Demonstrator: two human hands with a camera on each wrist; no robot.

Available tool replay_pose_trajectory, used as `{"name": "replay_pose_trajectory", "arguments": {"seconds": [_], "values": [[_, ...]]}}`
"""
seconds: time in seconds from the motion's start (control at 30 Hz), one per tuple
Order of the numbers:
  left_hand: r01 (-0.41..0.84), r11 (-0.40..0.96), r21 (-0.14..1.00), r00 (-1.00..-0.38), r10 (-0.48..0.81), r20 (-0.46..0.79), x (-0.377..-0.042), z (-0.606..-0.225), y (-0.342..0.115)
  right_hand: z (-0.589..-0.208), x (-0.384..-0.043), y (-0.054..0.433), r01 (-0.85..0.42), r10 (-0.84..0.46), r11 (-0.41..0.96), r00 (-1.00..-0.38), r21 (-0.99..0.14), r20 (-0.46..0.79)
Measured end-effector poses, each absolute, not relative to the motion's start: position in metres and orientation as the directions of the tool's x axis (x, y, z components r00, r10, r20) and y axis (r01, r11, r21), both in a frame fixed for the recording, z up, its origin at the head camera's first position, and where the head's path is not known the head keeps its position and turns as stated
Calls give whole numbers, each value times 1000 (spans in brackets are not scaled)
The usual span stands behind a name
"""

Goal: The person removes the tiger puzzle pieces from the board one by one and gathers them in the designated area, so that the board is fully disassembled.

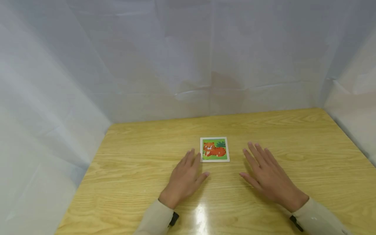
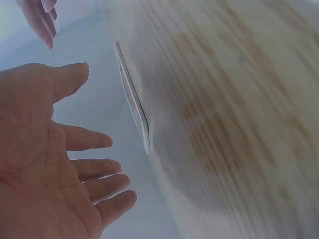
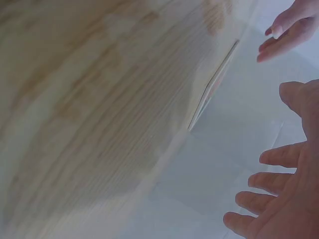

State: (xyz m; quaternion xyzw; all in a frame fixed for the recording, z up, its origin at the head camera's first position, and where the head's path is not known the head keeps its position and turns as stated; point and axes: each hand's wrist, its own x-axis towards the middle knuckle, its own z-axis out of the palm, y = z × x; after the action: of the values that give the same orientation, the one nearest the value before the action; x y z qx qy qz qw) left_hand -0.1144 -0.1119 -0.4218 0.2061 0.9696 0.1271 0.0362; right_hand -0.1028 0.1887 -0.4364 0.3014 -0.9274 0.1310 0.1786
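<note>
Tiger card (image 1: pixel 214 149), flat on the tabletop (image 1: pixel 141 156), about 2 o'clock from my left grip (image 1: pixel 183 178), 10 o'clock from my right grip (image 1: pixel 271 181). Both released, fingers straight, nothing held; left fingertips just beside the card's 8 o'clock edge, right ones well apart. Judging by the thin edge: light, stiff, probably board, not very fragile, though corners could dent. Printed face looks smooth, may slip under flat fingers. I'd take hold by the white border (image 1: pixel 215 161), pinching at 9 and 3 o'clock; lies so flat that one edge probably needs tipping up first
</note>
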Motion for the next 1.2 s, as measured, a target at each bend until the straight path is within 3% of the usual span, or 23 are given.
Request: {"name": "replay_pose_trajectory", "arguments": {"seconds": [0.4,0.67,1.2], "values": [[432,854,290,-876,474,-91,-126,-422,-97,-435,-103,179,-622,-532,765,-757,-167,379],[421,858,293,-860,481,-171,-133,-425,-89,-436,-105,172,-665,-566,732,-716,-152,407],[467,861,201,-848,501,-175,-130,-422,-80,-434,-110,169,-681,-593,722,-699,-120,400]]}}
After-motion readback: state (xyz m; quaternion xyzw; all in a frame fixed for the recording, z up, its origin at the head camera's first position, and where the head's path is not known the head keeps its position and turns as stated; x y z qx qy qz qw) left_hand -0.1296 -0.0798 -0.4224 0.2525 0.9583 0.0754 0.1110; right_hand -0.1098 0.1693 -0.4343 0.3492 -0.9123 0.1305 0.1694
